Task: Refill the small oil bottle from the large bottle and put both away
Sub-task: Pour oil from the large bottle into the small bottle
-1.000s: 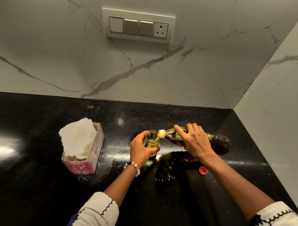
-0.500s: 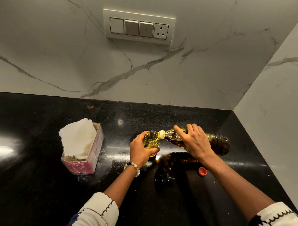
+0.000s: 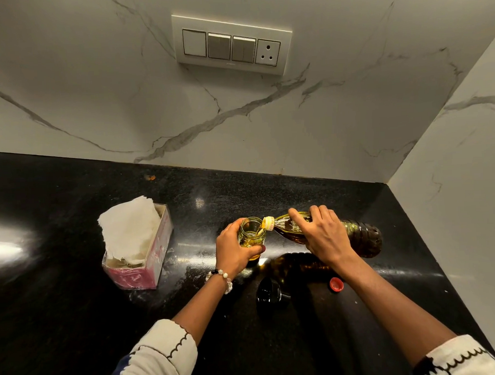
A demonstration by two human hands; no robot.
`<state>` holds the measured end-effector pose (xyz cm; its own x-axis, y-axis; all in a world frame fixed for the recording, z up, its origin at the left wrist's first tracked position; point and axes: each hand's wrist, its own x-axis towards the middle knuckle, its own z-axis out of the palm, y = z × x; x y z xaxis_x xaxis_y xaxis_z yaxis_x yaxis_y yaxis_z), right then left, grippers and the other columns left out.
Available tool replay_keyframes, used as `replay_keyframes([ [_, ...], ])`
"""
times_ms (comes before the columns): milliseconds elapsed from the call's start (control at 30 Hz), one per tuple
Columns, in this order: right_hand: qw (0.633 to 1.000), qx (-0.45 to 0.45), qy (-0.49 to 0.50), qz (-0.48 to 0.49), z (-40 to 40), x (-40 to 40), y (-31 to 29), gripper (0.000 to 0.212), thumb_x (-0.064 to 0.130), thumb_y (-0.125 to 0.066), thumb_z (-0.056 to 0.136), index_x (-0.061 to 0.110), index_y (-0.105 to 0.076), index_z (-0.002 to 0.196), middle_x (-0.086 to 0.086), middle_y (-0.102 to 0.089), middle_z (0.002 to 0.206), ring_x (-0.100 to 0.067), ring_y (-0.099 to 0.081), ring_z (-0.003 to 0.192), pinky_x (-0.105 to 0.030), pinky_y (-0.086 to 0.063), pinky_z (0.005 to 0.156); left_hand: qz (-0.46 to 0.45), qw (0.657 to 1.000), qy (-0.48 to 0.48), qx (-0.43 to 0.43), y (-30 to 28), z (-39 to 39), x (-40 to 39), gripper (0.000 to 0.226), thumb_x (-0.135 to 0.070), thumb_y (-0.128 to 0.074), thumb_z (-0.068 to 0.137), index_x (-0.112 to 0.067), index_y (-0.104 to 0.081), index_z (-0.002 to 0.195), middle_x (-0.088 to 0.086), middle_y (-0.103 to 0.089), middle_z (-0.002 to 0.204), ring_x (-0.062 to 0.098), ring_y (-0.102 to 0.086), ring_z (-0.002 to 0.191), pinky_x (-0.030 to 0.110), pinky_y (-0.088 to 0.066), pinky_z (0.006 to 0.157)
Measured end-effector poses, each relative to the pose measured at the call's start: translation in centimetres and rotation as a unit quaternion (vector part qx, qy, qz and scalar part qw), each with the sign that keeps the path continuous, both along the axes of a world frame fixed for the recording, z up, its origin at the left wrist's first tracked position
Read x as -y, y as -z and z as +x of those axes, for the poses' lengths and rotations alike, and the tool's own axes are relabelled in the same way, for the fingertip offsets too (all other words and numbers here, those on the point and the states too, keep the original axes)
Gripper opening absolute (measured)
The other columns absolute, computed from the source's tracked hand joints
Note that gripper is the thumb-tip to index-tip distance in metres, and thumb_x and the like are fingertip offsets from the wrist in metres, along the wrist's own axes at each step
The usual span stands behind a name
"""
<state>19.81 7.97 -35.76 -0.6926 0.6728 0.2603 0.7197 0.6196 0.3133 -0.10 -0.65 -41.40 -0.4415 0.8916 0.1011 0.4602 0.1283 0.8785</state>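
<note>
A small clear glass bottle (image 3: 252,233) with yellow oil in it stands on the black counter (image 3: 76,322), and my left hand (image 3: 234,250) grips it from the left side. My right hand (image 3: 322,235) holds the large plastic oil bottle (image 3: 362,236) tipped almost level above the counter, its yellow-ringed mouth at the small bottle's open rim. A thin stream of oil runs from the mouth into the small bottle. A red cap (image 3: 336,284) and a black lid (image 3: 271,294) lie on the counter in front of my hands.
A pink box (image 3: 147,265) stuffed with white paper towel sits left of my hands. Marble walls close the counter at the back and on the right. A switch panel (image 3: 231,43) is on the back wall.
None of the objects has shifted; both hands hold steady while oil keeps running into the small bottle.
</note>
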Motion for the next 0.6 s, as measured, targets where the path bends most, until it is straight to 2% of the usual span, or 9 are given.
replay_keyframes([
  [167,1.0,-0.004,-0.003,0.004,0.02,0.05,-0.06,0.079,0.007,-0.085,0.058,0.015,-0.052,0.129,-0.02,-0.06,0.085,-0.032,-0.059,0.073,-0.038,-0.051,0.059,-0.001,1.0,0.001,-0.002,0.02,-0.04,0.01,0.076,-0.025,-0.09,0.058,-0.017,-0.058,0.126,0.0,-0.063,0.119,0.012,-0.056,0.107,0.023,-0.043,0.092],
  [333,1.0,-0.008,-0.001,0.002,-0.03,-0.05,0.1,0.081,0.007,-0.084,0.059,0.017,-0.046,0.13,-0.019,-0.059,0.085,-0.031,-0.059,0.073,-0.037,-0.051,0.06,0.007,1.0,-0.001,-0.004,-0.02,-0.02,0.02,0.073,-0.025,-0.091,0.058,-0.017,-0.059,0.124,-0.001,-0.064,0.119,0.014,-0.058,0.108,0.027,-0.045,0.094],
  [600,1.0,0.0,0.003,0.004,-0.07,-0.07,0.08,0.077,0.008,-0.084,0.061,0.016,-0.052,0.13,-0.019,-0.06,0.085,-0.031,-0.059,0.074,-0.038,-0.051,0.061,0.004,1.0,-0.001,-0.006,0.09,-0.07,-0.02,0.075,-0.026,-0.091,0.057,-0.017,-0.059,0.125,-0.001,-0.063,0.119,0.013,-0.057,0.108,0.026,-0.044,0.094],
])
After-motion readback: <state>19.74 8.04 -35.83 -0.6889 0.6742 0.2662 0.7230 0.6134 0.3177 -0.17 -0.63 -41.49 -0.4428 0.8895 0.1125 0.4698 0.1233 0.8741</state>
